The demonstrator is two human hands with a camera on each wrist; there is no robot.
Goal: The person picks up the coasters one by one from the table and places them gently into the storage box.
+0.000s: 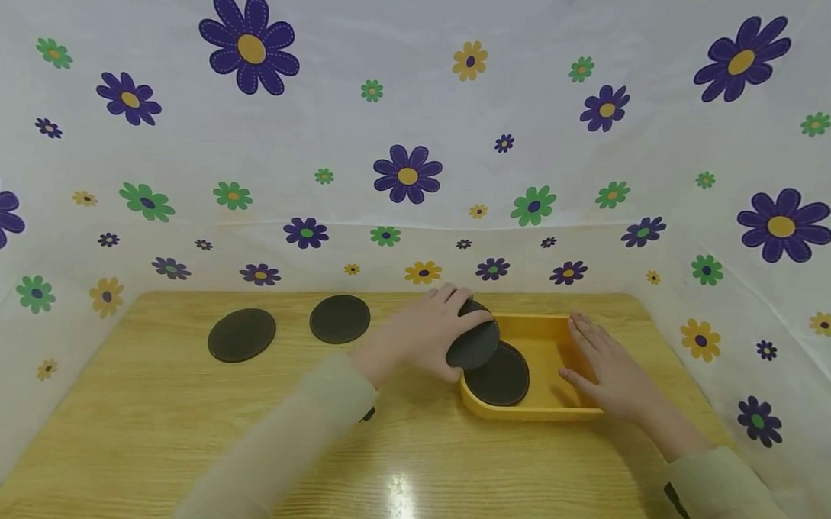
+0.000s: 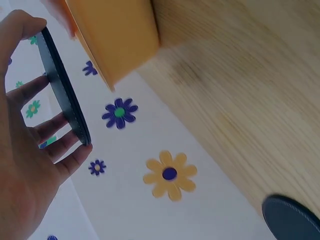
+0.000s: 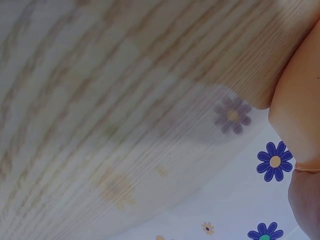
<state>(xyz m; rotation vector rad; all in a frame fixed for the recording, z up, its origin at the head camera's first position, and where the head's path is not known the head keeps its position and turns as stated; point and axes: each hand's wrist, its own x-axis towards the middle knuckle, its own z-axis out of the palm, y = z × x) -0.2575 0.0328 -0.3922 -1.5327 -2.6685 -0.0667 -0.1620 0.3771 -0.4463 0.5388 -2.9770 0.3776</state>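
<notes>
My left hand (image 1: 420, 334) grips a round black coaster (image 1: 476, 342) by its edge, above the left end of a yellow tray (image 1: 534, 413). In the left wrist view, thumb and fingers span the tilted coaster (image 2: 65, 90), which has a stitched rim. A second black coaster (image 1: 499, 378) lies inside the tray at its left end, partly overlapped by the held one. Straight fingers of my right hand (image 1: 611, 373) rest along the tray's right end. The right wrist view catches only part of the tray (image 3: 302, 100) and a bit of that hand (image 3: 306, 200).
Two more black coasters lie flat on the wooden table (image 1: 353, 471), one far left (image 1: 242, 335) and one nearer the middle (image 1: 340, 319). A white cloth (image 1: 420, 114) with printed flowers stands around the table's back and sides.
</notes>
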